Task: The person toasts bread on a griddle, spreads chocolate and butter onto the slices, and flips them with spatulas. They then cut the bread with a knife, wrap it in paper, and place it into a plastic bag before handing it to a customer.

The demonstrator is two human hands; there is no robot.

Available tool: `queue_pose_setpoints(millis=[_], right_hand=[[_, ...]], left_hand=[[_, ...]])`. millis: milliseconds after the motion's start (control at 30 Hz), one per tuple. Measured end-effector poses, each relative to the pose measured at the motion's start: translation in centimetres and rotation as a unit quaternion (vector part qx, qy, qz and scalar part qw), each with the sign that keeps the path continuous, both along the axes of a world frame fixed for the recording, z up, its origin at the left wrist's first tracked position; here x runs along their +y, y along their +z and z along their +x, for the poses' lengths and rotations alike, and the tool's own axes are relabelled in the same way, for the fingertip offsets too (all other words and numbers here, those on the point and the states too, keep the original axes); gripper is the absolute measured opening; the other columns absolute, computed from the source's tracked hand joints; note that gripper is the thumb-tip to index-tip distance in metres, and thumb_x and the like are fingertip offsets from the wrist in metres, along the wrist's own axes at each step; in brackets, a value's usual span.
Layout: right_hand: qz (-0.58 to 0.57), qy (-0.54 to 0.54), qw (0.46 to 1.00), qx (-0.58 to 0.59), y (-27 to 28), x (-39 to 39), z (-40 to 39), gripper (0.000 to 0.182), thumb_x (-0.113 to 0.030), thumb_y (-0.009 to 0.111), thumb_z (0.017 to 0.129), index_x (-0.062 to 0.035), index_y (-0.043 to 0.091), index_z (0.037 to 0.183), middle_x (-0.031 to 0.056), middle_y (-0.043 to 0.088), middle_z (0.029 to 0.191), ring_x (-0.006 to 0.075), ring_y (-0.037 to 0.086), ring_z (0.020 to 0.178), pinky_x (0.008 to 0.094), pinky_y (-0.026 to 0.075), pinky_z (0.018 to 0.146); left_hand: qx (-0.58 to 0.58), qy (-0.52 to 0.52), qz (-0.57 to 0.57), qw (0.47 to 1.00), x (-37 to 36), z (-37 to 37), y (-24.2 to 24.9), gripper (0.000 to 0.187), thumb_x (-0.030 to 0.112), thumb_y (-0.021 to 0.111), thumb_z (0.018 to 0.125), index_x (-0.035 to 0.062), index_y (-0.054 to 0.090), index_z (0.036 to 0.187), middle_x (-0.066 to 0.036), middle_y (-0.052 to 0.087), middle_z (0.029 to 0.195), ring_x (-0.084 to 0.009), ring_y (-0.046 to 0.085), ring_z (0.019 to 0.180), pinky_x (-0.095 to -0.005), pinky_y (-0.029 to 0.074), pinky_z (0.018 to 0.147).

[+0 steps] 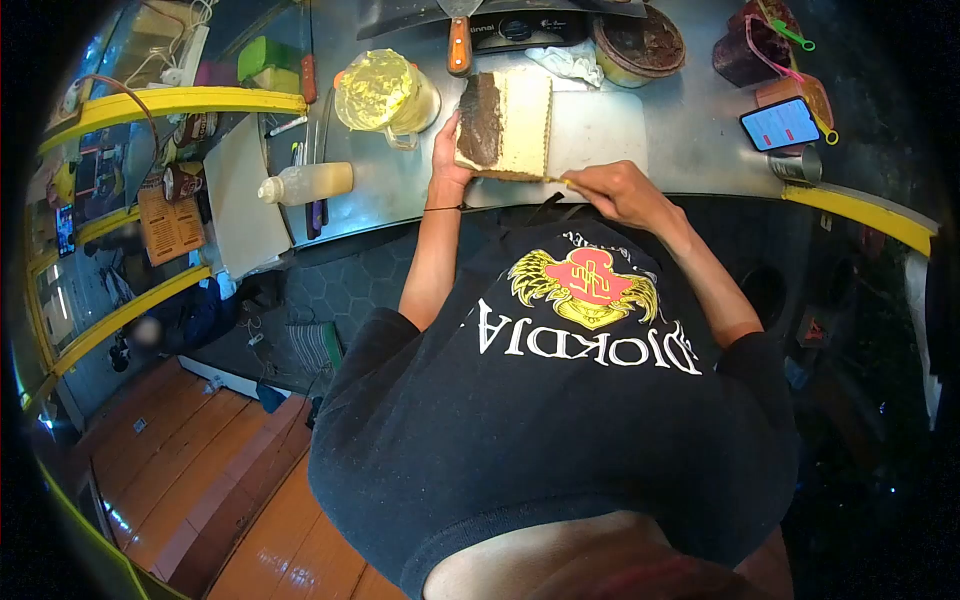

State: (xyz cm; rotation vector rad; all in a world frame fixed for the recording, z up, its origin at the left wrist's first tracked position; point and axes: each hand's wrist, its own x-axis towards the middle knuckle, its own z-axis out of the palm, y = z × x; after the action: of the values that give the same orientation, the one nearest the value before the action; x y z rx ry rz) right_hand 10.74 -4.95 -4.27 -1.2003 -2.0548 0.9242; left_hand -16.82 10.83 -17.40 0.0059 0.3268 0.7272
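A rectangular slab of bread or cake [522, 125] has a dark brown spread over its left part and a pale surface on the right. Along its left edge my left hand [450, 150] is wrapped, holding it. My right hand [622, 190] is closed on a thin utensil [560, 181], whose tip reaches the slab's lower right edge. What kind of utensil it is cannot be made out. A white board [600, 130] lies under and to the right of the slab.
Left of the slab stand a tub of yellow spread [385, 92] and a squeeze bottle [310, 184]. Behind are a wooden-handled spatula [459, 45], a cloth [567, 64] and a brown-filled tub [645, 50]. A phone [779, 125] and a metal cup [797, 165] sit at right.
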Motion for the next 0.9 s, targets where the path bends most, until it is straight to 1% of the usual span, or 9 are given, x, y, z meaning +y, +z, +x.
queue_pose_setpoints(millis=[100, 233, 267, 300, 433, 533, 700, 767, 900], right_hand=[[0.079, -0.117, 0.99, -0.003, -2.0, -0.1, -1.1, 0.022, -0.005, 0.064, 0.086, -0.0008, 0.067, 0.107, 0.018, 0.066, 0.079, 0.0345, 0.064, 0.067, 0.0399, 0.049, 0.06], [0.021, 0.001, 0.999, 0.025, -1.6, -1.7, -1.9, 0.016, -0.01, 0.062, 0.09, -0.002, 0.066, 0.103, 0.0185, 0.063, 0.075, 0.0352, 0.061, 0.062, 0.0429, 0.047, 0.057], [0.015, -0.041, 0.994, 0.097, -1.1, -2.0, -1.4, 0.016, -0.013, 0.062, 0.092, -0.0005, 0.067, 0.102, 0.0173, 0.061, 0.07, 0.0251, 0.061, 0.056, 0.0387, 0.044, 0.053], [0.016, -0.041, 0.994, 0.097, -0.5, -2.1, -0.9, 0.016, -0.013, 0.062, 0.092, -0.0005, 0.067, 0.102, 0.0173, 0.061, 0.07, 0.0251, 0.061, 0.056, 0.0387, 0.044, 0.053], [-0.14, -0.221, 0.953, 0.155, 0.9, -1.4, -0.6, 0.021, -0.017, 0.061, 0.095, 0.0009, 0.069, 0.101, 0.0051, 0.053, 0.06, 0.0055, 0.049, 0.054, 0.0262, 0.036, 0.048], [-0.182, -0.284, 0.913, 0.231, 1.3, -0.5, -2.1, 0.022, -0.018, 0.061, 0.095, 0.0013, 0.07, 0.098, 0.0015, 0.057, 0.061, 0.0065, 0.048, 0.052, 0.0261, 0.038, 0.048], [-0.158, -0.286, 0.913, 0.245, 3.0, -1.2, -4.1, 0.026, -0.02, 0.056, 0.097, 0.0022, 0.07, 0.094, 0.0036, 0.065, 0.068, 0.0081, 0.052, 0.05, 0.0257, 0.041, 0.047], [-0.183, -0.296, 0.897, 0.272, 4.5, -2.0, -3.8, 0.027, -0.02, 0.056, 0.097, 0.0019, 0.071, 0.095, 0.0043, 0.068, 0.073, 0.0072, 0.052, 0.052, 0.0244, 0.043, 0.047], [-0.176, -0.32, 0.889, 0.275, 2.8, -2.0, -1.2, 0.026, -0.02, 0.056, 0.096, 0.0015, 0.071, 0.092, 0.0025, 0.069, 0.078, 0.0051, 0.052, 0.053, 0.0223, 0.046, 0.047]], left_hand=[[-0.004, 0.007, -0.022, 1.0, -0.2, 0.3, 0.5, 0.043, 0.029, 0.037, 0.103, -0.0017, 0.051, 0.13, -0.021, 0.059, 0.127, -0.0344, 0.059, 0.115, -0.0477, 0.045, 0.103], [0.103, 0.022, -0.037, 0.994, -0.5, 1.2, 2.4, 0.045, 0.031, 0.036, 0.103, -0.0015, 0.051, 0.13, -0.019, 0.06, 0.126, -0.0332, 0.059, 0.114, -0.047, 0.046, 0.102], [0.171, 0.05, -0.01, 0.984, -0.7, 1.5, 3.1, 0.044, 0.031, 0.036, 0.103, -0.0007, 0.051, 0.13, -0.018, 0.061, 0.125, -0.032, 0.06, 0.114, -0.0458, 0.046, 0.101], [0.237, 0.078, 0.017, 0.968, -0.9, 1.8, 3.9, 0.044, 0.031, 0.036, 0.104, 0.0001, 0.051, 0.13, -0.016, 0.062, 0.124, -0.0309, 0.06, 0.113, -0.0445, 0.046, 0.101], [0.211, 0.063, 0.122, 0.968, -2.3, 3.2, 8.2, 0.046, 0.03, 0.033, 0.104, 0.0021, 0.045, 0.138, -0.013, 0.056, 0.134, -0.0251, 0.057, 0.119, -0.0397, 0.044, 0.104], [0.344, 0.038, 0.35, 0.87, -2.9, 4.3, 9.0, 0.054, 0.027, 0.034, 0.104, 0.0029, 0.025, 0.152, -0.01, 0.029, 0.156, -0.0211, 0.031, 0.142, -0.0342, 0.025, 0.116], [0.529, 0.05, 0.534, 0.658, -4.1, 6.3, 9.8, 0.054, 0.029, 0.034, 0.105, 0.0026, 0.026, 0.152, -0.011, 0.034, 0.153, -0.0204, 0.037, 0.137, -0.0328, 0.029, 0.113], [0.523, 0.051, 0.482, 0.701, -3.6, 5.9, 9.1, 0.054, 0.029, 0.034, 0.105, 0.0025, 0.027, 0.151, -0.011, 0.037, 0.152, -0.0202, 0.039, 0.135, -0.0323, 0.031, 0.112], [0.301, 0.045, 0.261, 0.916, -2.1, 3.2, 8.1, 0.048, 0.028, 0.033, 0.105, 0.0026, 0.037, 0.145, -0.012, 0.045, 0.144, -0.0234, 0.05, 0.127, -0.0383, 0.041, 0.107]])
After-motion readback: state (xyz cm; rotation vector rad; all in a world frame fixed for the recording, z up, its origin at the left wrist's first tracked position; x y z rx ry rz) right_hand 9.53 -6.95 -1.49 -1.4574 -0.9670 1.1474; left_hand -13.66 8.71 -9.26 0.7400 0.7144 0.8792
